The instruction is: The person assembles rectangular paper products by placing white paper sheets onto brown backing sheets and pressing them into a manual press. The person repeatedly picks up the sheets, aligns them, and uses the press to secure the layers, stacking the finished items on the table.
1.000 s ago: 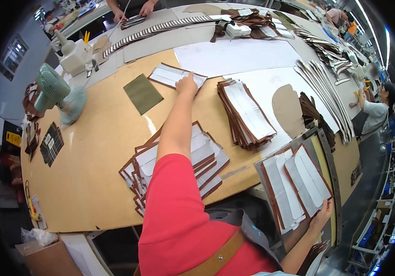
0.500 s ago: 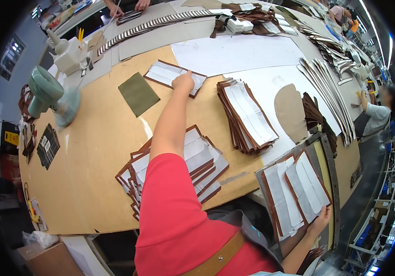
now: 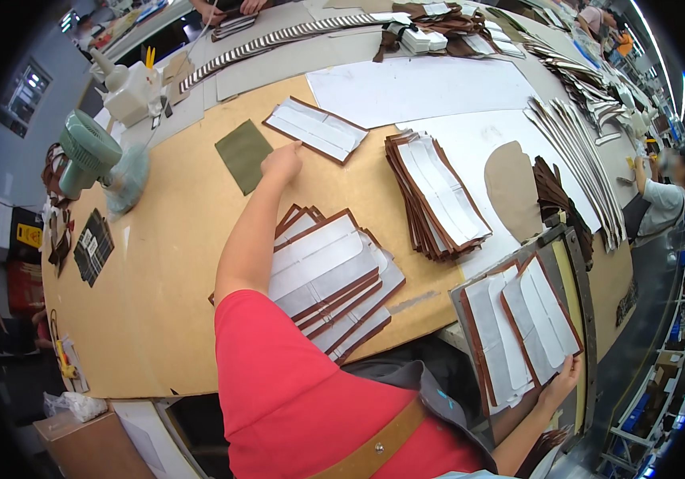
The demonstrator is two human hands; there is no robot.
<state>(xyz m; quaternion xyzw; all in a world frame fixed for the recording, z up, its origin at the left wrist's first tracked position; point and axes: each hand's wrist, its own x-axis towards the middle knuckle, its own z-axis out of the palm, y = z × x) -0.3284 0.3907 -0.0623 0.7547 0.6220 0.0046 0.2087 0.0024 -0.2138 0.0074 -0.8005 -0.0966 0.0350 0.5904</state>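
Bluish wall (image 3: 17, 164), window (image 3: 23, 97), grey floor (image 3: 649, 307), bright strip lights (image 3: 684, 94)

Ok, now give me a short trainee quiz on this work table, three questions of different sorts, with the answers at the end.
1. Multiple choice: what colour is the edging on the white panel that the right hand touches? A, green; B, brown; C, yellow.
2. True or false: the desk fan stands to the left of the olive square piece.
3. Short answer: which of the person's hands is nearer to the olive square piece?

Key: 1, B, brown. 2, true. 3, the left hand.
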